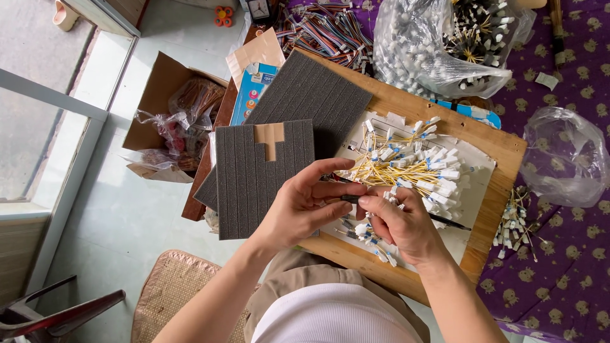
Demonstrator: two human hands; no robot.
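Both hands meet just above the lap, over the near edge of a wooden board (489,159). Left hand (302,206) and right hand (397,222) pinch the two ends of one small dark part (349,199), thumb and fingertips closed on it; what kind of part it is cannot be told. It looks like a single piece is being fitted or checked by hand, a step that calls for a fine, steady pinch more than force. Just beyond the fingers lies a heap of thin yellow leads with white plastic connectors (413,162), stiff and springy, spread on white paper (473,174). Left of the hands, a ribbed grey foam pad (244,184), soft and grooved, bears a patch of tan tape (269,136). A clear plastic bag (438,44) holds more connectors.
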